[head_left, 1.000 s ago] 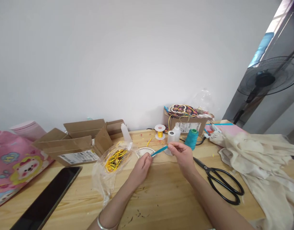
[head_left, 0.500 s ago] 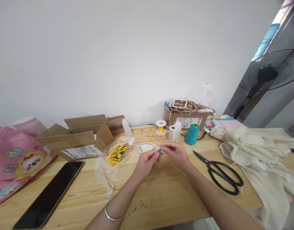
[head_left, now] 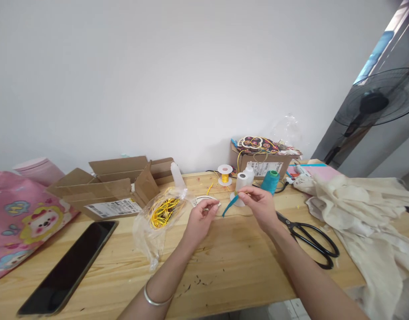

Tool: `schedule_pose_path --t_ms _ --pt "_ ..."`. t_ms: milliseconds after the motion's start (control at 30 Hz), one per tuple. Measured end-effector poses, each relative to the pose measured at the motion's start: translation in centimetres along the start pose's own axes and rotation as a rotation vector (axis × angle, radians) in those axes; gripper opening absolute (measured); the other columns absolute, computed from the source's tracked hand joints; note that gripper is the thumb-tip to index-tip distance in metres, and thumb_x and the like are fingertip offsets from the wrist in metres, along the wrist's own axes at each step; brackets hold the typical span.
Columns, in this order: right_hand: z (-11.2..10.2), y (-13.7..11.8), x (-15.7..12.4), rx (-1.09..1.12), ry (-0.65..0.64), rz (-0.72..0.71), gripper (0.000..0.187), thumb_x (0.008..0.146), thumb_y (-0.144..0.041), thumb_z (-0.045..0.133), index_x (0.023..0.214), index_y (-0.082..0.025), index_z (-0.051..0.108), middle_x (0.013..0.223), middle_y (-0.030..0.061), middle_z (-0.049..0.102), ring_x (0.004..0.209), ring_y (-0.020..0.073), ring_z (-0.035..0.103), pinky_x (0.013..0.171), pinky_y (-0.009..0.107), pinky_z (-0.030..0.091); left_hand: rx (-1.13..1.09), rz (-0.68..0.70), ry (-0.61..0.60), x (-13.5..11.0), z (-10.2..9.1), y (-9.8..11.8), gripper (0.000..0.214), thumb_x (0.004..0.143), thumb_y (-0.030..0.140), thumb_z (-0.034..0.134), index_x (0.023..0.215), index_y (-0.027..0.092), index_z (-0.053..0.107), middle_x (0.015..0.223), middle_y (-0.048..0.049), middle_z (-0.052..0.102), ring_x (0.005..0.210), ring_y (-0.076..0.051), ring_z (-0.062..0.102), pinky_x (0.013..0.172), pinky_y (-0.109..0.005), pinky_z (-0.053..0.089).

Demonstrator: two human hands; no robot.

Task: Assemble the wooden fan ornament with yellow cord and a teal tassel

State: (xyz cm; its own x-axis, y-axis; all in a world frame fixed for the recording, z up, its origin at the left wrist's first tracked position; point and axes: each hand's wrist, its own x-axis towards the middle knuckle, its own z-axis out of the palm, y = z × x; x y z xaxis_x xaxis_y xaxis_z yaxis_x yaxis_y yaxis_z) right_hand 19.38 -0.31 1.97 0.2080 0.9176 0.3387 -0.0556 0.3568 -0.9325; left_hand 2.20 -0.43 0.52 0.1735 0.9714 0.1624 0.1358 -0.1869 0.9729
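My right hand (head_left: 259,206) pinches a short teal strip (head_left: 229,206) by its upper end, and its free end hangs down to the left. It looks like a bundle of thread, though I cannot be sure. To its left, my left hand (head_left: 202,218) has thumb and fingers drawn together; whatever they hold is hidden. Just behind those fingers lies a white curved piece with dark markings (head_left: 204,198), partly covered. A teal thread cone (head_left: 270,181) and a white thread spool (head_left: 242,181) stand behind my right hand. Black-handled scissors (head_left: 312,238) lie right of my right forearm.
A clear bag of yellow cord (head_left: 164,213) and an open cardboard box (head_left: 104,191) are at left, with a phone (head_left: 69,266) in front. Behind are a yellow cord spool (head_left: 225,176) and a filled box (head_left: 264,166). Cream cloth (head_left: 354,209) covers the right side.
My hands were together over the teal strip. Now they are apart: the right has moved right with the strip hanging from it, the left slightly left.
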Motion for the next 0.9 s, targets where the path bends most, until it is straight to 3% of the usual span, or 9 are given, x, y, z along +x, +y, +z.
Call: schedule_pose_path --t_ms 100,200,400,633,733,900 --pt "1.1 0.6 -0.6 -0.083 -0.157 -0.023 0.010 0.062 -0.027 0.064 0.066 -0.018 0.066 0.067 0.0023 0.064 0.060 0.0129 0.055 0.054 0.024 0.044 -0.092 0.000 -0.057 0.0 0.2 0.5 0.032 0.072 0.035 0.053 0.098 0.018 0.060 0.100 -0.0054 0.062 0.091 -0.017 0.055 0.079 -0.027 0.039" --pt "1.8 1.2 -1.0 -0.132 -0.278 -0.034 0.011 0.064 -0.027 0.063 0.068 -0.019 0.067 0.064 0.0022 0.063 0.055 0.0117 0.054 0.049 0.022 0.042 -0.050 -0.016 -0.196 -0.2 0.4 0.8 0.025 0.073 0.034 0.051 0.084 0.017 0.066 0.081 -0.0037 0.067 0.079 -0.017 0.058 0.075 -0.028 0.042" --pt "2.0 1.0 -1.0 -0.062 -0.245 0.090 0.015 0.060 -0.031 0.065 0.065 -0.017 0.065 0.057 -0.0003 0.060 0.049 0.0095 0.050 0.045 0.021 0.041 -0.091 -0.055 -0.334 -0.4 0.5 0.9 0.027 0.077 0.029 0.044 0.079 0.014 0.066 0.069 -0.0040 0.067 0.070 -0.016 0.059 0.074 -0.028 0.043" --pt "2.2 0.3 -1.5 0.146 -0.450 0.202 0.015 0.062 -0.031 0.064 0.065 -0.016 0.062 0.048 -0.0036 0.054 0.039 0.0083 0.048 0.040 0.022 0.039 -0.059 -0.081 -0.362 -0.5 0.7 0.7 0.014 0.068 0.015 0.044 0.062 0.014 0.057 0.062 -0.0020 0.064 0.061 -0.013 0.058 0.062 -0.024 0.044" --pt "1.8 0.1 -1.4 0.180 -0.410 0.192 0.010 0.060 -0.026 0.067 0.064 -0.017 0.064 0.057 -0.0015 0.059 0.050 0.0092 0.052 0.048 0.023 0.042 -0.069 -0.113 -0.378 -0.6 0.7 0.5 0.014 0.066 0.011 0.039 0.060 0.014 0.052 0.057 0.0001 0.060 0.050 -0.010 0.055 0.054 -0.022 0.043" --pt "-0.2 -0.1 -0.5 0.319 -0.177 0.146 0.011 0.057 -0.026 0.071 0.065 -0.021 0.066 0.058 -0.0029 0.059 0.048 0.0055 0.045 0.047 0.019 0.037 0.038 -0.221 -0.434 -0.6 0.2 -0.4 0.018 0.067 0.011 0.035 0.062 0.015 0.052 0.055 0.0020 0.056 0.040 -0.007 0.049 0.043 -0.018 0.038"
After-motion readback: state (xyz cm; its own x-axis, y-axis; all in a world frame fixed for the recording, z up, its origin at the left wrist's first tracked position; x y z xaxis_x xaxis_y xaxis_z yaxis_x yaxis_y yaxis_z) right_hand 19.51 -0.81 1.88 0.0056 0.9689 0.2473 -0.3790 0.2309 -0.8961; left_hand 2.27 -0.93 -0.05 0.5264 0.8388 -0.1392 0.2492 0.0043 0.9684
